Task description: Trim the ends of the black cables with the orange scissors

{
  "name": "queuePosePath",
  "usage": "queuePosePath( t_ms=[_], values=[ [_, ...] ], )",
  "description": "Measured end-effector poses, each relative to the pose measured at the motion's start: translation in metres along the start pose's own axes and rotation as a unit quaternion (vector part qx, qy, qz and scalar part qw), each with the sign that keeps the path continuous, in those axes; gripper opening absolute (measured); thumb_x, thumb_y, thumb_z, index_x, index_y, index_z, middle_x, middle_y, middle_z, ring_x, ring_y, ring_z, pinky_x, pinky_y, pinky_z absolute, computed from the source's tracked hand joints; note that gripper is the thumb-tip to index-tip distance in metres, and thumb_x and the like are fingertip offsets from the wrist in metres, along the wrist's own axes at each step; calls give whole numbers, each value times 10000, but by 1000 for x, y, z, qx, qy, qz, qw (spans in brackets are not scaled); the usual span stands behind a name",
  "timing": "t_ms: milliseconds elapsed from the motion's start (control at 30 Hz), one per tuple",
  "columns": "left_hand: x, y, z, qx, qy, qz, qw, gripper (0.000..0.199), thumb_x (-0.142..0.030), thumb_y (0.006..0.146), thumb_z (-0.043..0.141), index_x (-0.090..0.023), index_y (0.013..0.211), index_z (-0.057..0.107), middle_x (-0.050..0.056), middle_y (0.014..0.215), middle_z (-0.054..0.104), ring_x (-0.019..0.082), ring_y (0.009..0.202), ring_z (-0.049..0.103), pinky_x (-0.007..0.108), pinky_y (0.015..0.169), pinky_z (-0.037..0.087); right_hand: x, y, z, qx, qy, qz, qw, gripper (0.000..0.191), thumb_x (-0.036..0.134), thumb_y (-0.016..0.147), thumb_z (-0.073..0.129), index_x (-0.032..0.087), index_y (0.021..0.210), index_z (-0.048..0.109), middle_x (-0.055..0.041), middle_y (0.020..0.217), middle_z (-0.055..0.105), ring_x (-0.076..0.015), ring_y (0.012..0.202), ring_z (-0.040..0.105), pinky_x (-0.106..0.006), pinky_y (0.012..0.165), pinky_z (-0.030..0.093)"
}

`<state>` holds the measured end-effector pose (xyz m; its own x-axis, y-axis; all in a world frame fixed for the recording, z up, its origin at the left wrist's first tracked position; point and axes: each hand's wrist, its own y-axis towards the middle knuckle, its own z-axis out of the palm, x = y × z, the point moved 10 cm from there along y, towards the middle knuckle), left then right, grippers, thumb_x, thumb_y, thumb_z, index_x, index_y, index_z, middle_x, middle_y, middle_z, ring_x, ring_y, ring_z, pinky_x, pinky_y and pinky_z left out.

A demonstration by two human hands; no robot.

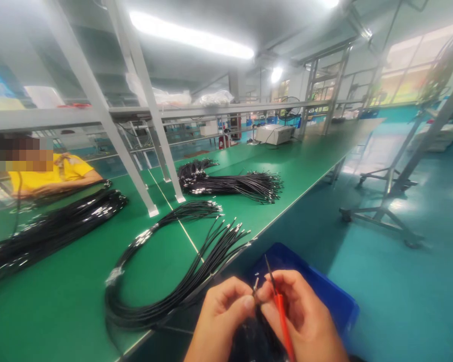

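Note:
My left hand, low in the view, is closed in a pinch on a black cable near its pale, stripped-looking end. Just right of it, my right hand is wrapped round a slim tool with a red handle and a thin, dark, pointed tip angled upward. The right thumb and fingertips are close to the cable end; whether they touch it I cannot tell. Left of my hands, a looped bundle of black cables lies on the green table, its cut ends fanned toward the table edge.
Below my hands sits a blue bin. More black cable bundles lie farther along the table, and a thick one at left. Grey shelf posts rise from the tabletop. A person in a yellow top sits across. A wheeled stand is at right.

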<state>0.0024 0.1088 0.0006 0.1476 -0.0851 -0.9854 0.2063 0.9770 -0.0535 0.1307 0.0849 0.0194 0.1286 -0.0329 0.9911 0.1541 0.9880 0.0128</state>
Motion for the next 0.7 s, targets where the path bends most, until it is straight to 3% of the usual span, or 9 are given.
queuePosePath(
  t_ms=[100, 167, 233, 367, 700],
  values=[
    [-5, 1, -3, -7, -15, 1, 1000, 237, -378, 667, 707, -153, 608, 660, -13, 523, 567, 99, 489, 417, 210, 505, 340, -10, -2, 15, 159, 70, 66, 983, 437, 497, 583, 786, 201, 820, 569, 9, 659, 611, -115, 566, 513, -225, 533, 406],
    [-9, 1, -3, -1, -18, 8, 1000, 230, -372, 677, 701, -152, 617, 673, -2, 531, 574, 108, 508, 434, 212, 513, 344, -20, -10, 27, 265, 120, 129, 948, 548, 584, 541, 774, 179, 847, 569, -3, 642, 614, -77, 499, 435, -200, 472, 319],
    [-13, 0, -4, 3, -21, 14, 1000, 225, -360, 681, 702, -151, 608, 667, 4, 536, 580, 117, 529, 457, 216, 531, 354, -32, -19, 32, 323, 161, 188, 914, 585, 588, 540, 775, 158, 881, 573, -9, 631, 607, -55, 478, 403, -185, 460, 265],
    [-15, -1, -4, -1, -29, 17, 999, 223, -353, 673, 720, -153, 604, 650, 5, 556, 592, 122, 549, 480, 219, 549, 371, -47, -25, 33, 324, 207, 250, 888, 495, 500, 582, 801, 145, 867, 607, -14, 630, 605, -49, 480, 430, -176, 478, 272],
    [-18, -2, -1, 19, -9, 24, 999, 219, -349, 689, 725, -160, 609, 648, 8, 598, 604, 135, 593, 500, 234, 590, 407, -50, -24, 25, 275, 193, 287, 897, 503, 536, 571, 804, 157, 859, 641, -40, 631, 647, -54, 479, 423, -165, 493, 323]
  ],
)
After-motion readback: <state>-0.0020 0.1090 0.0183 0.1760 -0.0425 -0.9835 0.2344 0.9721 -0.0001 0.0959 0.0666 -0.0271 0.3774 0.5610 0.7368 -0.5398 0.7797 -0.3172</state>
